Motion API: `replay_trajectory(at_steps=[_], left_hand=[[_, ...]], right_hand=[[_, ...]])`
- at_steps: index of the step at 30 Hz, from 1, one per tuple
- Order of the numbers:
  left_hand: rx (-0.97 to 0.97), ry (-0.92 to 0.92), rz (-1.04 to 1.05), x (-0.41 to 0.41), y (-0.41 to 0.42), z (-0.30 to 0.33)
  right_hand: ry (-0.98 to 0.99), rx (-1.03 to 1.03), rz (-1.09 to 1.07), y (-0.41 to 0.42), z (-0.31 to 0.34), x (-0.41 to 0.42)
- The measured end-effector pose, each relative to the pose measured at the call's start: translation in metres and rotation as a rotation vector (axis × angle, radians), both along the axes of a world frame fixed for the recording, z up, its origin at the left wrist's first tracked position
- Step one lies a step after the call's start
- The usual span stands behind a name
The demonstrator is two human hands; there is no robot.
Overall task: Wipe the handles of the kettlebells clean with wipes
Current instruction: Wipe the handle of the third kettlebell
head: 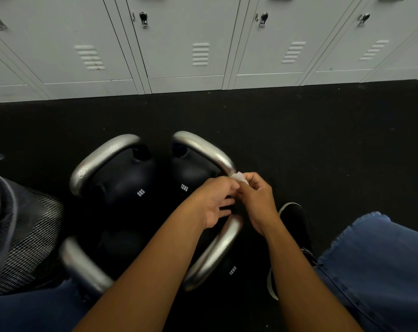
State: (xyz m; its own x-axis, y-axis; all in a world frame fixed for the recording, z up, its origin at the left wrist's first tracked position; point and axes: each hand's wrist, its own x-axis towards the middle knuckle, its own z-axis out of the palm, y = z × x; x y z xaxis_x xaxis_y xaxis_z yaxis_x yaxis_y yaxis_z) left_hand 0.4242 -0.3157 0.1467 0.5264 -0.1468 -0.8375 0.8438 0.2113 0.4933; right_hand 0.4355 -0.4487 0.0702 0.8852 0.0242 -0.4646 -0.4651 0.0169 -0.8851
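Your 2 hands meet just above the floor (323,140), over a cluster of 4 black kettlebells with silver handles. Your right hand (258,200) has its fingers curled, pinching a small crumpled white wipe (240,176) at the fingertips. Your left hand (217,200) reaches in from the other side; its thumb and forefinger close on the same wipe, while its other fingers lie loosely extended below.

The wipe sits right beside the near end of the handle (203,147) of the far right kettlebell (191,173), marked 12KG; whether it touches the metal you cannot tell. To its left stands the kettlebell marked 8KG (131,185). Nearer you, another one marked 12KG (232,267) lies under your forearms, and a 4th handle (83,267) shows at lower left.

Grey lockers (186,44) line the far wall. A black shoe (296,224) rests right of the weights, and a mesh bin (28,248) is at left.
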Motion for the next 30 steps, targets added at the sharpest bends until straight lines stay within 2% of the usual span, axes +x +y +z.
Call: replay_trajectory(at_steps=[3, 5, 12, 14, 16, 20, 23, 27, 30], left_hand=[[0.183, -0.074, -0.057, -0.001, 0.004, -0.003], [0.307, -0.129, 0.008, -0.002, 0.01, -0.013], [0.197, -0.249, 0.042, -0.006, 0.014, -0.033], [0.16, -0.262, 0.098, -0.008, 0.012, -0.034], [0.101, -0.253, 0.168, -0.01, 0.012, -0.036], [0.08, -0.258, 0.21, -0.01, 0.015, -0.04], [0.102, -0.242, 0.243, -0.009, 0.02, -0.043], [0.081, -0.252, 0.31, -0.008, 0.026, -0.041], [0.032, -0.264, 0.327, -0.009, 0.028, -0.039]], right_hand=[[0.063, 0.055, -0.114, 0.006, -0.005, 0.003], [0.067, 0.023, -0.193, 0.013, -0.009, 0.005], [0.063, -0.311, -0.332, 0.023, -0.017, 0.004], [0.089, -0.362, -0.304, 0.026, -0.013, 0.007], [0.135, -0.329, -0.278, 0.028, -0.008, 0.009], [0.138, -0.379, -0.106, 0.032, 0.007, 0.006], [0.221, -0.265, -0.127, 0.041, 0.029, 0.011], [0.384, 0.225, -0.321, 0.059, 0.044, 0.012], [0.424, 0.404, -0.35, 0.065, 0.042, 0.006]])
